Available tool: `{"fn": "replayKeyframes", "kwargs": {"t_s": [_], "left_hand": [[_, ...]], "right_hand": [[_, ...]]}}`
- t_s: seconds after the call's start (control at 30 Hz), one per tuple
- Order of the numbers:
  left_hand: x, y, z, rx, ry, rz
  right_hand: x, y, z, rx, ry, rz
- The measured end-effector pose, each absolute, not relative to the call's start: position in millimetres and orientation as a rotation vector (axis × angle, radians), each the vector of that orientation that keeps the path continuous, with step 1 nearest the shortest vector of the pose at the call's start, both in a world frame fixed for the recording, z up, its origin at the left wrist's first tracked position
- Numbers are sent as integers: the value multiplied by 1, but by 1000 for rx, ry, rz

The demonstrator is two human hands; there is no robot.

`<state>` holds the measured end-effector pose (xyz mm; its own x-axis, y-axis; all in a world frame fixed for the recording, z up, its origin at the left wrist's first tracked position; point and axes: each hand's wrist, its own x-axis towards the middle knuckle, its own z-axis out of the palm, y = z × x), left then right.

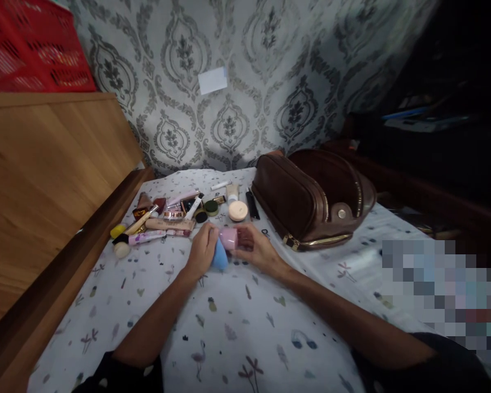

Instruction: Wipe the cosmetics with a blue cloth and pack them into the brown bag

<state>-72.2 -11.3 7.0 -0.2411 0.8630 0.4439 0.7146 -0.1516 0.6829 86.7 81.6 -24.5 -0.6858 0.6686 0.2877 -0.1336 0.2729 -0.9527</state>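
Grey-and-white damask wallpaper backs the scene, with a white card on it and a red basket on the wooden panelled unit at left. Below spreads a white printed sheet, dotted with flamingos, pineapples and rainbows, its far edge near the wall.

Around the middle of the sheet, my two hands meet over a pink container. My right hand has its fingers curved around the container's right end, parted only by its width. My left hand has its fingers folded down on a blue cloth, which hangs against the container's left end; whether those fingers also grip the container, I cannot tell.

Just beyond my hands, toward the far edge, sit a round peach compact, a dark green jar and a pale tube. A black slim case lies beside a brown bag with gold zips, near the sheet's right edge. Toward the far left corner, cosmetics crowd together: a beige tube, a purple-and-white tube and, outermost, a yellow item too small to identify.
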Motion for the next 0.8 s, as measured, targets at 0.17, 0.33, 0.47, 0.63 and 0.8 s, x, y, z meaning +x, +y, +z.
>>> {"fn": "replayKeyframes", "kwargs": {"t_s": [0.17,0.33,0.47,0.63,0.8], "left_hand": [[-64,-15,13,1660,1657,1372],[-64,-14,14,1588,1693,1452],[-70,-11,13,1396,1702,1519],[-72,-8,10,1237,1614,1543],[-73,-12,12,1197,1847,1591]], "right_hand": [[92,78,-14,-401,-1757,1735],[95,73,-13,-384,-1770,1739],[96,67,-10,-339,-1866,1659],[100,66,-2,-297,-1797,1871],[104,66,5,-312,-1583,2178]]}}
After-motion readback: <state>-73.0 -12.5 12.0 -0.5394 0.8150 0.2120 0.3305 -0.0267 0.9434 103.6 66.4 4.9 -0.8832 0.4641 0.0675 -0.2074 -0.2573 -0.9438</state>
